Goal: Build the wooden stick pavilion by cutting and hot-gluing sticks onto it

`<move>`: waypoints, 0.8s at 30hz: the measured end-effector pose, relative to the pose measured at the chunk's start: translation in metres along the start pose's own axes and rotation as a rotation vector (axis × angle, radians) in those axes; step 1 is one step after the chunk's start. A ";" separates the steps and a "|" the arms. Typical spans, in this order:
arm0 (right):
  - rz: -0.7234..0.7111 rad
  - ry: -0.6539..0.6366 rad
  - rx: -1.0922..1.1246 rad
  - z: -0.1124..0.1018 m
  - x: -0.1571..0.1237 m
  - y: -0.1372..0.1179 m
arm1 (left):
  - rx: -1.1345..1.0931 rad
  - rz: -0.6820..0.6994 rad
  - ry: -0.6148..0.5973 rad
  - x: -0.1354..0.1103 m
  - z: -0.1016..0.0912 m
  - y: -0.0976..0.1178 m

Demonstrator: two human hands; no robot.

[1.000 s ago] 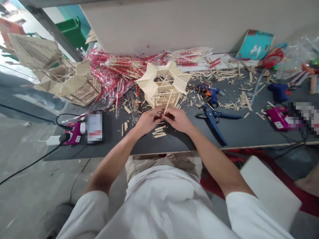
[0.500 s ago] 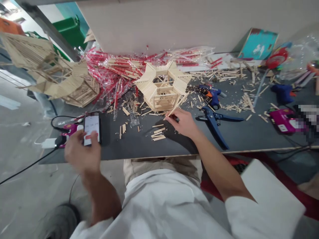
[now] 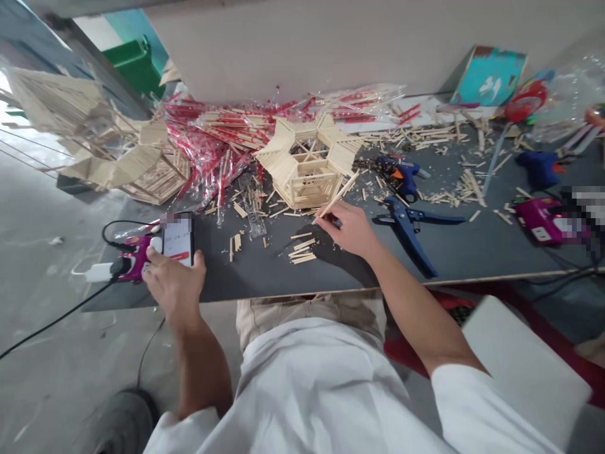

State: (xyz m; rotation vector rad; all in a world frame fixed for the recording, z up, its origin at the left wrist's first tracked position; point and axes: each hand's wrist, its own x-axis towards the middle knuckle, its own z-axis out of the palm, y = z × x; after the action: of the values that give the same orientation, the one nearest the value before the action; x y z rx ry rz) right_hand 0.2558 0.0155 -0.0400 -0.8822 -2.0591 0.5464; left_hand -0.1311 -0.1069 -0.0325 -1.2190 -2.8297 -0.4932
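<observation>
My right hand (image 3: 348, 228) pinches a long thin wooden stick (image 3: 336, 198) that slants up toward a hexagonal stick model (image 3: 308, 161) on the dark table (image 3: 463, 252). A few short cut sticks (image 3: 302, 250) lie just left of that hand. My left hand (image 3: 174, 282) rests at the table's left front edge, its fingers curled around the lower edge of a lit phone (image 3: 178, 241) lying flat. A purple power strip (image 3: 133, 262) sits just left of the phone.
Blue cutting pliers (image 3: 410, 228) and a blue glue gun (image 3: 399, 176) lie right of the model. Packs of red-wrapped chopsticks (image 3: 227, 139) pile behind it. Larger stick structures (image 3: 118, 157) stand at far left. Stick offcuts, another glue gun (image 3: 537, 166) and a purple box (image 3: 539, 221) crowd the right.
My left hand left the stick near the model, swung left to the phone and now rests on its lower edge. My right hand keeps the stick, which has tilted to the right.
</observation>
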 end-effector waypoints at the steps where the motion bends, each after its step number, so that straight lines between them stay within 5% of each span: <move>1: 0.001 -0.003 0.000 0.000 0.000 0.000 | 0.027 -0.018 0.025 0.001 0.000 0.000; 9: 0.035 -0.002 0.022 -0.005 0.002 -0.002 | 0.077 -0.059 0.005 -0.013 -0.014 0.001; 17: 0.035 -0.028 0.027 -0.004 0.001 -0.002 | 0.079 -0.066 -0.038 0.023 -0.009 0.024; 24: 0.019 -0.009 0.030 -0.007 0.000 -0.001 | 0.026 -0.144 -0.081 0.030 -0.017 0.021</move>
State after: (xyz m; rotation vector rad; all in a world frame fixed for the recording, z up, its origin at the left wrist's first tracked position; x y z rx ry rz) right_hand 0.2609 0.0156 -0.0356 -0.8843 -2.0474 0.5912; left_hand -0.1390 -0.0770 -0.0057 -1.0593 -2.9972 -0.4199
